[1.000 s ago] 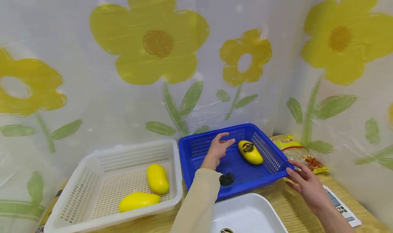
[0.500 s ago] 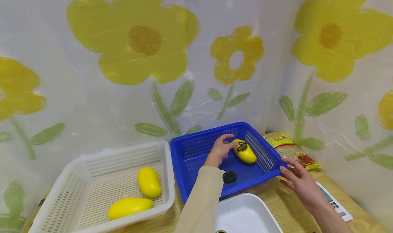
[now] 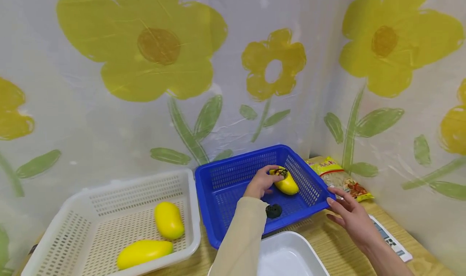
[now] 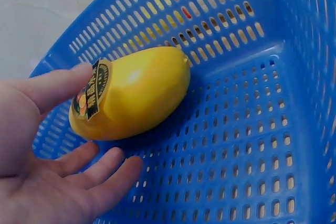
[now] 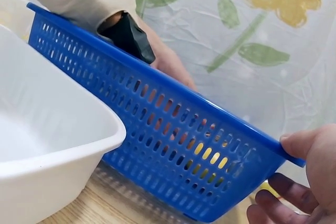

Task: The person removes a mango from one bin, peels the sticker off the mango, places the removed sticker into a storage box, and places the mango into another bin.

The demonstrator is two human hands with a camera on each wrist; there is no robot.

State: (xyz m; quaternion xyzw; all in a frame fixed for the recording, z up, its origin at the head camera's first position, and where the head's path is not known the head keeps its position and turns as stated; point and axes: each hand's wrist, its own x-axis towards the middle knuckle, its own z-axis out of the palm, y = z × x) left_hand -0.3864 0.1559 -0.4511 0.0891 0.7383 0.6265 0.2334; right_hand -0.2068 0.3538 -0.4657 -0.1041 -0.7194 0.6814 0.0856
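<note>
Found labelled mango [image 4: 147,93] in blue bskt [image 3: 233,201], nr R side. Observed L hand [image 4: 47,184] w/ digits apart abt it, unclear if touching; R hand [image 3: 353,219] pinching bskt corner. Logged 2 mangoes [image 3: 170,221] in white bskt [image 3: 109,231].

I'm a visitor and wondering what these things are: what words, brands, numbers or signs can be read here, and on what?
"QUALITY", on the sticker of the mango in the blue basket; its other characters are too blurred to read surely.
Lettering on the packaged bag: too blurred to read.
Print on the white panel: too small to read.
</note>
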